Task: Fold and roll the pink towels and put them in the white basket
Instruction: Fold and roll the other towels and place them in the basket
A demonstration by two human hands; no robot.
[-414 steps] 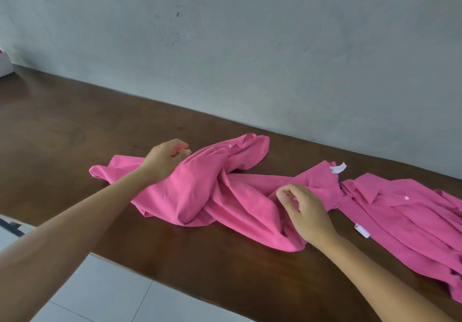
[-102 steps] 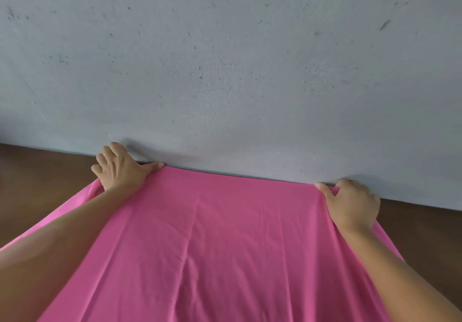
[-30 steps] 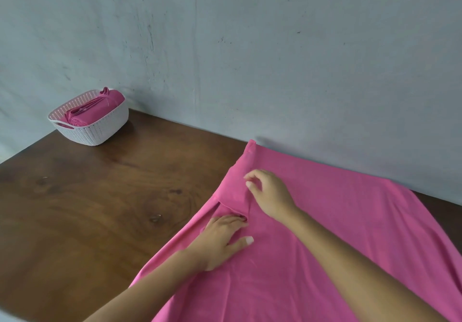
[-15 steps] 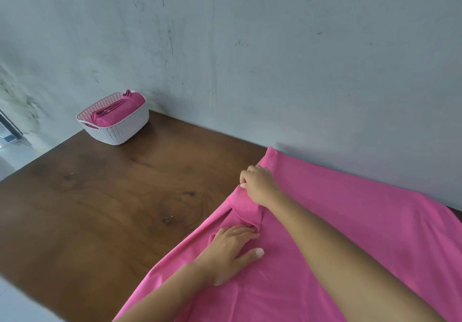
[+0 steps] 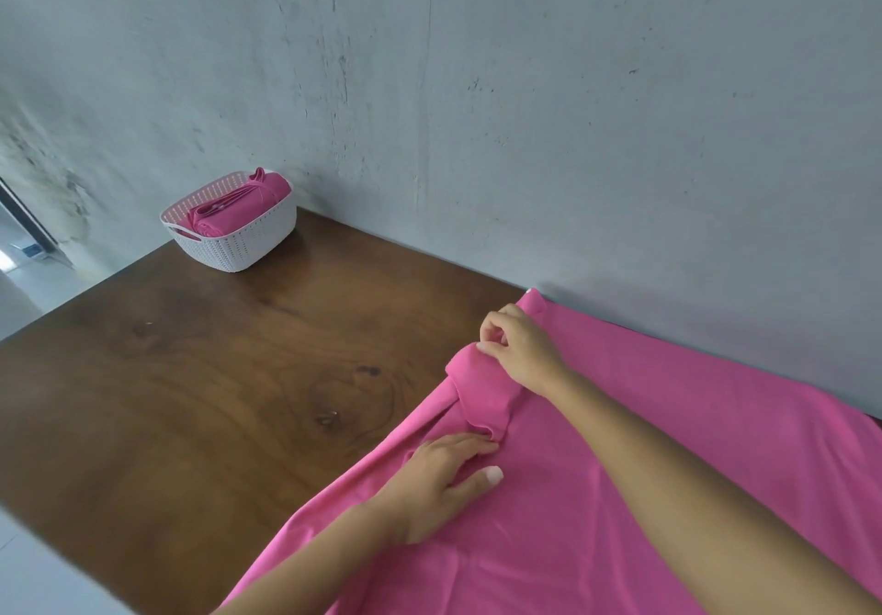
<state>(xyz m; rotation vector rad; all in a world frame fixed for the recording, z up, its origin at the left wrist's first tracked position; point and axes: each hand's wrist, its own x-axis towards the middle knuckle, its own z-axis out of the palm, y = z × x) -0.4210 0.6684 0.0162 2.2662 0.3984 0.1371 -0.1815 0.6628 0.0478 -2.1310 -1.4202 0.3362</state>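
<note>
A: Why is the big pink cloth towel (image 5: 620, 495) spread flat along the back edge of the dark wooden surface (image 5: 191, 376)?

B: Likely so it rolls evenly. The right hand (image 5: 520, 347) pinches its small rolled-up flap near the wall; the left hand (image 5: 444, 476) lies flat, fingers straight, pinning the cloth.

A: And the white woven plastic basket (image 5: 238, 242)?

B: In the far left corner, well apart, already holding a rolled pink towel (image 5: 238, 204).

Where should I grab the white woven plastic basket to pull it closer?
Grip the white woven plastic basket at the handle slot on its left end, coming from above; the rolled pink towel fills the middle, leaving only rim and handle free.
</note>
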